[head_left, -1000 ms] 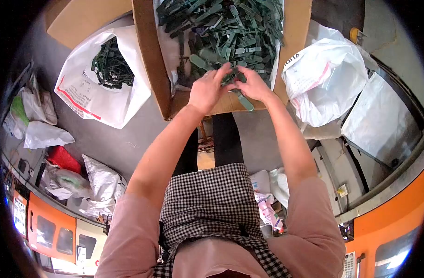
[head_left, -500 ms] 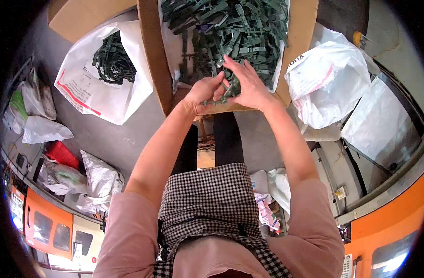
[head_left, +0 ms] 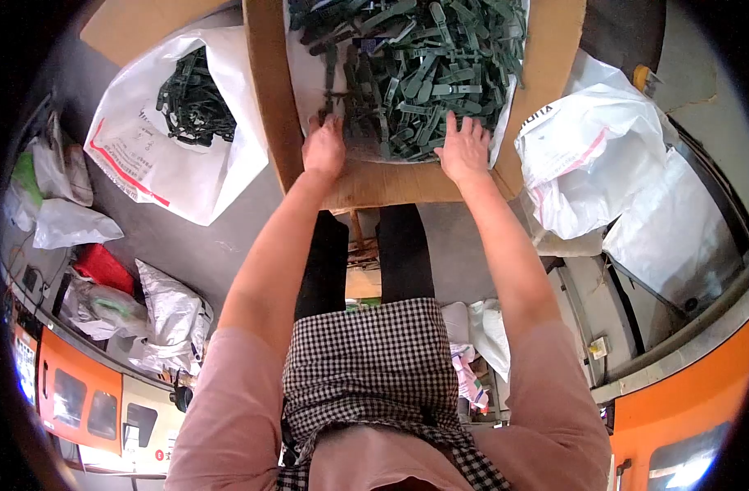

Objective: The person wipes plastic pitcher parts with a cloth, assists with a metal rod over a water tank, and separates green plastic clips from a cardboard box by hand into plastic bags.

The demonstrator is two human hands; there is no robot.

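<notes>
A cardboard box [head_left: 407, 182] with a pale liner holds a heap of dark green plastic parts [head_left: 440, 90], many long and flat with rounded ends. My left hand [head_left: 323, 149] is inside the box's near left corner. Its fingers are curled at the lower end of a narrow green plastic strip [head_left: 331, 78]; what they hold, if anything, is hidden. Over the near right edge of the heap, my right hand [head_left: 464, 149] is open with its fingers spread, palm down, close to the loose parts.
To the left stands an open white sack [head_left: 227, 176] containing thin dark green pieces [head_left: 196, 102]. On the right is another white sack [head_left: 591, 155], crumpled. Several bags lie along the left side, near a red bag [head_left: 104, 268]. Orange machines [head_left: 80, 385] stand at the lower edges.
My hands were together above the box's near edge with a small green part between them. They have separated, left hand to the box's left side, right hand slightly right and opened.
</notes>
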